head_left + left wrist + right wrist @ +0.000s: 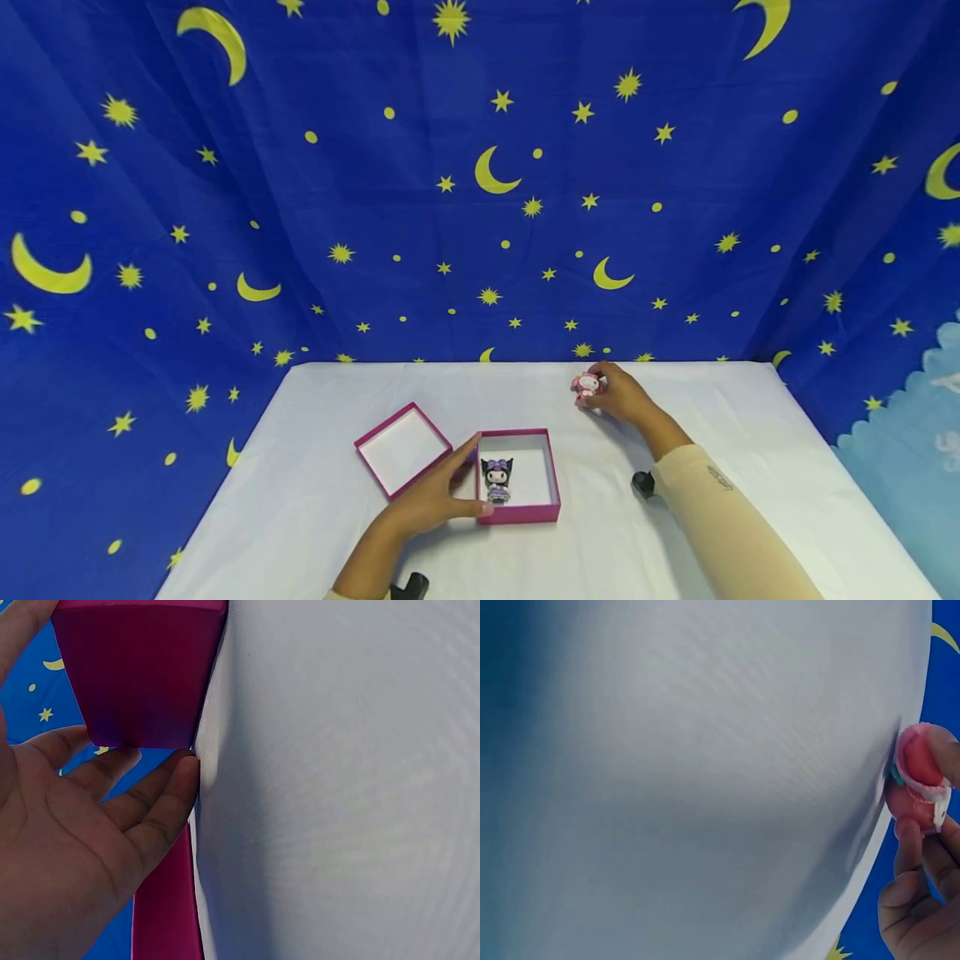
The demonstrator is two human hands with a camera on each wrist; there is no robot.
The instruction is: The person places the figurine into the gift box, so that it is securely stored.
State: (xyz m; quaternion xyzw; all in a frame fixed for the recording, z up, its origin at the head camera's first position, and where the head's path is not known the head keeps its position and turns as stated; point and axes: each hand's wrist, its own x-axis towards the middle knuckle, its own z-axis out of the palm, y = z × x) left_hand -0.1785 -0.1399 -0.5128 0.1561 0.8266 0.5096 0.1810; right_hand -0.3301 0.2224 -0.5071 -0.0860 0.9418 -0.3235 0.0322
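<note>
My left hand [427,502] is at the left side of a magenta box [517,514] with a white inside, thumb at its front corner and a finger at its back corner. In the left wrist view several of its fingers lie by the box's outer wall [142,675], near the table. Inside the box, on its left, a small figurine with a black hood and purple dress [497,482] stands or leans. Farther back to the right, my right hand [624,395] pinches a pink hooded figurine [587,385] between thumb and fingers, at the table surface.
The box's magenta-rimmed lid [405,450] lies turned at an angle left of the box, its white inside facing up. A white cloth [315,533] covers the table. Blue curtains [420,208] with yellow moons and stars enclose the back and sides.
</note>
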